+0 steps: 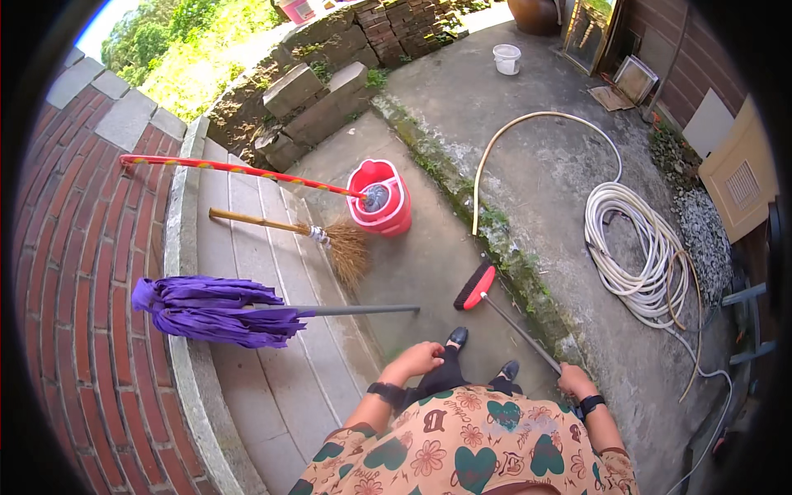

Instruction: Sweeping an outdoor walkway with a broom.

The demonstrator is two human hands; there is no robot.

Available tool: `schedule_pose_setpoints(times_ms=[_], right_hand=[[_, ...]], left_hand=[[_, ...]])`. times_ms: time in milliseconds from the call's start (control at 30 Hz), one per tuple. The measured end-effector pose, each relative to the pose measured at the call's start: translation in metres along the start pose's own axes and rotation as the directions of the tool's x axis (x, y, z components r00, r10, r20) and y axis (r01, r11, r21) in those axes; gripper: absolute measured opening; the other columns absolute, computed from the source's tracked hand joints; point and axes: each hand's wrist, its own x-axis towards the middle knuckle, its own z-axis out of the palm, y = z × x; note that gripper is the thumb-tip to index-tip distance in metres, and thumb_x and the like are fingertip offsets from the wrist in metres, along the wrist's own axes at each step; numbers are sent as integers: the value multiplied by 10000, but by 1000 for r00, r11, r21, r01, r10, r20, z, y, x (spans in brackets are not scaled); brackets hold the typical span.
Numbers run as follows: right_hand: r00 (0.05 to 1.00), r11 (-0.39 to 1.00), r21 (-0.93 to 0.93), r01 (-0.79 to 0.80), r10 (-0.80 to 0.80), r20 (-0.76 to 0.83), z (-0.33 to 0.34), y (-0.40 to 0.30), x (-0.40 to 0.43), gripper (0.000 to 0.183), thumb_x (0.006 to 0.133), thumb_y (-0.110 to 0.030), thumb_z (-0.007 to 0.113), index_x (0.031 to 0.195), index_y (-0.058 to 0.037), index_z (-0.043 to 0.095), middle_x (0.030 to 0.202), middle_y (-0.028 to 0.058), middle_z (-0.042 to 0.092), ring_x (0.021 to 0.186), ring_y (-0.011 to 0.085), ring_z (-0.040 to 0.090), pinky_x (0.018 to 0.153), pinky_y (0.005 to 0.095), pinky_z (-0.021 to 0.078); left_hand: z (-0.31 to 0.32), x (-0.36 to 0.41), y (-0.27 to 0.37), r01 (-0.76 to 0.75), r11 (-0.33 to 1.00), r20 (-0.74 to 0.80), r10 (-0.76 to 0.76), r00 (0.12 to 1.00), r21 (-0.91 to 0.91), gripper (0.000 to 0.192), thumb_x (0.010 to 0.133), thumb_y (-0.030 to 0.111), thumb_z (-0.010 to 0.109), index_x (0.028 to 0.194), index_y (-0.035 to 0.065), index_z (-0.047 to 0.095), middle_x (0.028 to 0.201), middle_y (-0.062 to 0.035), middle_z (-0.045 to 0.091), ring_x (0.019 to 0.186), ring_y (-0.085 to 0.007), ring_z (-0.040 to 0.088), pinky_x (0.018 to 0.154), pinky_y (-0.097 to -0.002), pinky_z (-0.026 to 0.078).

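My right hand [575,378] grips the dark handle [520,332] of a push broom. Its red head [479,286] with black bristles rests on the concrete channel floor beside a mossy edge. My left hand [422,357] hangs in front of my body with fingers loosely curled and nothing visible in it. To its left, a purple strip mop [216,309] stands head up against the wall, its grey pole reaching down to the floor. Farther along are a straw broom [346,247] with a bamboo handle and a red mop bucket [387,210] with a red-handled mop [247,172] in it.
At left runs a brick wall [80,297] with a pale tiled ledge [260,352]. A coiled hose [637,253] lies on the raised concrete at right, its loose end reaching the mossy edge [495,223]. Beyond are a white bucket [507,60], concrete blocks [315,105] and a leaning beige panel [739,173].
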Motion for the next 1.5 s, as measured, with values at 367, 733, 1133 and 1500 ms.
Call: schedule_pose_setpoints(times_ms=[367, 733, 1133, 1500], right_hand=[[914, 961, -125, -248, 189, -359, 5, -83, -19, 182, 738, -122, 462, 851, -30, 572, 808, 144, 609, 755, 262, 605, 634, 361, 483], [793, 924, 145, -354, 379, -478, 51, -123, -4, 186, 718, -142, 502, 835, -72, 630, 789, 89, 632, 722, 239, 622, 557, 377, 491], [640, 598, 523, -606, 758, -124, 230, -62, -143, 240, 795, -283, 453, 806, -77, 577, 696, 133, 603, 680, 301, 596, 593, 423, 476], [84, -136, 508, -850, 918, 387, 364, -83, -345, 293, 796, -289, 450, 821, -28, 579, 790, 188, 596, 789, 344, 570, 696, 432, 454]], left_hand=[[-107, 105, -4, -318, 898, 184, 273, 944, 304, 300, 727, 196, 564, 992, 56, 561, 925, -149, 576, 855, -266, 563, 764, -344, 444], [-112, 130, 0, -490, 807, 400, 350, 847, 331, 281, 719, 181, 603, 974, 69, 571, 859, -140, 591, 735, -257, 590, 683, -339, 470], [-32, 98, 76, -550, 733, 601, 242, 762, 401, 272, 764, 93, 546, 1026, 20, 530, 923, -144, 594, 839, -221, 585, 744, -298, 459], [42, 103, 114, -704, 620, 709, 320, 629, 345, 272, 730, 121, 564, 993, 56, 543, 871, -136, 580, 784, -254, 572, 693, -335, 465]])
